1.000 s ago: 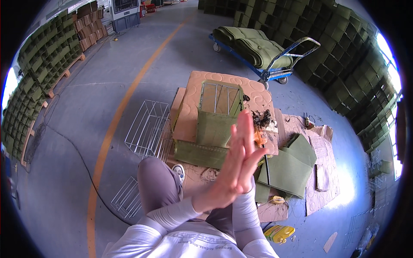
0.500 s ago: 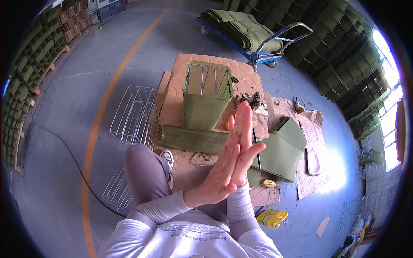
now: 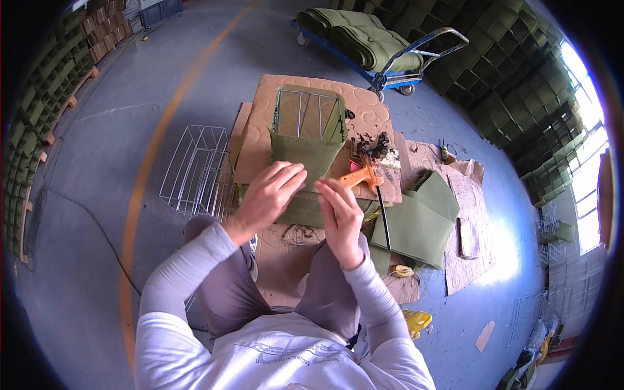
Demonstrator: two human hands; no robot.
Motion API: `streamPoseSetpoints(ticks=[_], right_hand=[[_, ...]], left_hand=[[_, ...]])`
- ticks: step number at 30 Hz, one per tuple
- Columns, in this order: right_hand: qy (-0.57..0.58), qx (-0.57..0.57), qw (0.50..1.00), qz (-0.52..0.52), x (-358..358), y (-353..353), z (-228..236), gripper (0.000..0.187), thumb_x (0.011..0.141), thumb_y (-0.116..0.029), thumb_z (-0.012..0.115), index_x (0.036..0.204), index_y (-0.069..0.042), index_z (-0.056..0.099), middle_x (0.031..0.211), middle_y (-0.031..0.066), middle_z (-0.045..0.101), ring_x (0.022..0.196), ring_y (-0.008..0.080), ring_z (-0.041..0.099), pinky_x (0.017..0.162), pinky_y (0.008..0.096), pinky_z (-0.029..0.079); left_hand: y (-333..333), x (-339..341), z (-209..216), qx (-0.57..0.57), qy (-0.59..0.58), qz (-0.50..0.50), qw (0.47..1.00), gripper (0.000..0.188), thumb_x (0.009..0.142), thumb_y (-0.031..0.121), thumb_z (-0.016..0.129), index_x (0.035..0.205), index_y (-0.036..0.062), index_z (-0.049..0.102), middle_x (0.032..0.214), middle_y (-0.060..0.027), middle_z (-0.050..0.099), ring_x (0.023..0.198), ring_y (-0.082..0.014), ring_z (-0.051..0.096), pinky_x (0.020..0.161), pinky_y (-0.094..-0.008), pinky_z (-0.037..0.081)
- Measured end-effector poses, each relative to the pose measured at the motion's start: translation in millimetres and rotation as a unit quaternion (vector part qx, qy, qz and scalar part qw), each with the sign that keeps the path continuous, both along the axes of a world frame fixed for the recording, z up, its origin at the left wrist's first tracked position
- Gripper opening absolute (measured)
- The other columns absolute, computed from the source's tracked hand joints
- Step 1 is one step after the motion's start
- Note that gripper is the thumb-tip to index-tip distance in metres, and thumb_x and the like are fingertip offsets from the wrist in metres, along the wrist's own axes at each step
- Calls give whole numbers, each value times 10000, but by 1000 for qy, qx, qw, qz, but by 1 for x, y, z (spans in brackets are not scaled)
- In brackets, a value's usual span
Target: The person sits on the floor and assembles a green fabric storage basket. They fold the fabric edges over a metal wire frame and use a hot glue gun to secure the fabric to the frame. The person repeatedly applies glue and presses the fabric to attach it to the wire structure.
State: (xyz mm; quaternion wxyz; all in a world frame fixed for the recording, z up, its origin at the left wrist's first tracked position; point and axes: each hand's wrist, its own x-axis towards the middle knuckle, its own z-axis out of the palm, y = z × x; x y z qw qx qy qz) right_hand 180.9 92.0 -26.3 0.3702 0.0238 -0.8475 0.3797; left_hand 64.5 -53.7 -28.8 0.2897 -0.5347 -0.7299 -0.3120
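Observation:
My left hand (image 3: pixel 270 195) and my right hand (image 3: pixel 341 218) hover apart over the near edge of the work stand (image 3: pixel 257 166). Both have loosely bent fingers, and nothing shows in either. Just beyond them, a wire frame partly covered in green felt (image 3: pixel 302 153) lies on the stand's patterned brown top, its barred opening at the far end. An orange glue gun (image 3: pixel 361 175) rests right of the felt, close to my right fingertips. From it a thin black rod (image 3: pixel 383 221) slopes down toward me. Dark, burnt-looking residue (image 3: pixel 374 146) sits behind the gun.
Bare wire frames (image 3: pixel 194 170) stand on the floor at left. Green felt sheets (image 3: pixel 419 227) and cardboard (image 3: pixel 468 253) lie at right. A yellow jug (image 3: pixel 416 323) is near my right elbow. A blue cart (image 3: pixel 390 81) with folded felt stands beyond; stacked green pieces (image 3: pixel 507 97) line the right wall.
My palms, pressed together before, have come apart and lowered; my left hand has moved left and my fingers have bent. The orange glue gun, mostly hidden before, is now in plain view.

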Motion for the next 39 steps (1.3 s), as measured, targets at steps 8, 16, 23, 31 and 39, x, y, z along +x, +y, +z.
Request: streamPoseSetpoints(ticks=[8,16,23,31,39], right_hand=[[102,270,957,-37,-61,32,6,386,723,-6,641,1107,17,670,1152,104,609,1065,294,595,874,402,514],[115,315,941,-55,-74,39,7,393,719,-56,640,1105,8,675,1135,111,607,1070,286,591,894,412,508],[113,313,941,-65,-81,43,6,390,724,-63,631,1106,6,670,1129,101,609,1063,283,589,911,416,495],[106,311,943,-53,-86,47,11,376,715,-71,635,1082,8,662,1101,94,614,1046,277,591,894,409,493],[104,323,939,-52,-95,48,17,300,716,-81,642,1007,-14,659,1003,67,596,929,252,575,807,380,472]], left_hand=[[12,-40,13,-22,197,26,980,217,795,49,723,993,-35,690,997,-61,607,953,-195,601,828,-304,545],[14,-52,15,-4,193,41,980,229,783,50,720,1001,-21,710,992,-40,611,965,-186,592,823,-304,541],[17,-58,15,0,196,44,980,244,781,61,711,1014,-13,716,1016,-44,615,975,-191,593,852,-317,539],[21,-64,13,8,166,29,986,281,750,45,694,1022,-22,715,1049,-71,623,994,-230,601,852,-350,539],[27,-68,15,16,138,17,990,271,739,28,708,1006,-21,715,986,-69,618,921,-230,604,806,-345,536]])
